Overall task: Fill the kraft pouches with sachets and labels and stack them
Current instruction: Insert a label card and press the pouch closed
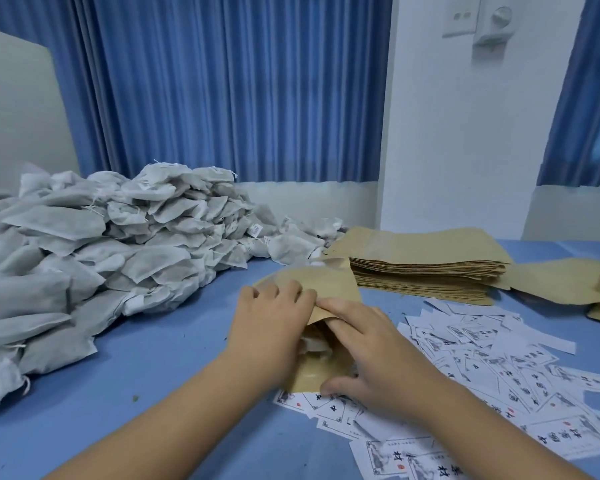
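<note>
Items I can log from here:
- One kraft pouch (326,285), brown, lying at mid worktop, mouth open towards the near edge, a white sachet (314,344) showing inside.
- Sachet heap (101,237), grey-white, loose, filling the left.
- Pouch stack (426,271), flat and neat, far right.
- Labels (499,358), white and printed, scattered near right, some under the kraft pouch.

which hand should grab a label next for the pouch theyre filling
Right, probably. The right hand grips the pouch's right side, with the loose labels spread on the table just beside it. The left hand is on the other side, nearer the sachet heap.
</note>
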Demonstrator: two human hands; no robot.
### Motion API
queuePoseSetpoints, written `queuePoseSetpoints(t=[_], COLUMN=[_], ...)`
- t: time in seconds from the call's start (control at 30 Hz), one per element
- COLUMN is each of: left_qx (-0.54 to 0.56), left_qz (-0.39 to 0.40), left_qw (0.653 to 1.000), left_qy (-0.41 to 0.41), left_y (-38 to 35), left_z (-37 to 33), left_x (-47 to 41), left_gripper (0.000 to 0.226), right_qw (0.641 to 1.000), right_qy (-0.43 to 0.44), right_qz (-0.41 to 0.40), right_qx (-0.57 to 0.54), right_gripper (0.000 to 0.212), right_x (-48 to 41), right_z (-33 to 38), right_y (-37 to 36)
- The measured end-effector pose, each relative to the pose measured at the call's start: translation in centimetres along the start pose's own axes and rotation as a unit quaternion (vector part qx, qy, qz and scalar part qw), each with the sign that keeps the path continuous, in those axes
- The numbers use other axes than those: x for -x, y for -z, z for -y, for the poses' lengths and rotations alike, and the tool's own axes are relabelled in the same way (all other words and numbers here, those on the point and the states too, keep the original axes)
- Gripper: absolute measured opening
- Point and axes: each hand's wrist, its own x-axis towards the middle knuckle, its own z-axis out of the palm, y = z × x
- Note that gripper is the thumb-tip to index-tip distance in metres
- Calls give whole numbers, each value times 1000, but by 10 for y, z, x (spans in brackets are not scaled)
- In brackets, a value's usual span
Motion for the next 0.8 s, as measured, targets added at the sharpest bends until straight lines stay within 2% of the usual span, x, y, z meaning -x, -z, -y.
queuePoseSetpoints(t=[0.1,0.17,0.27,0.4,0.43,0.53,0.6,0.67,0.73,0.8], left_qx=[-8,-38,-80,-75,-65,-10,51,132,184,229], left_qz=[-89,-145,-174,-211,-211,-131,-86,-78,-61,1], left_qw=[995,988,980,971,971,984,986,979,969,958], left_qy=[-32,-46,-54,-78,-91,-124,-132,-136,-157,-170], left_y=[-3,-7,-15,-27,-31,-40,-44,-47,-50,-53], left_z=[-4,-3,-3,-1,-1,-2,0,5,12,21], left_x=[0,-1,-1,-4,-3,6,13,20,26,33], left_gripper=[35,10,17,21,20,27,29,29,40,52], right_qw=[999,999,998,996,995,990,986,986,987,986], right_qy=[-8,-7,3,26,32,48,47,33,10,-13], right_qz=[15,30,52,82,91,135,155,161,161,165], right_qx=[-32,-41,-39,-8,-2,15,29,27,18,17], right_gripper=[80,78,74,55,51,37,30,23,24,28], right_x=[1,1,3,4,4,5,7,9,11,14], right_z=[-1,-3,-4,-5,-5,-6,-7,-7,-7,-11], right_y=[-1,-2,-6,-7,-7,-3,0,4,6,6])
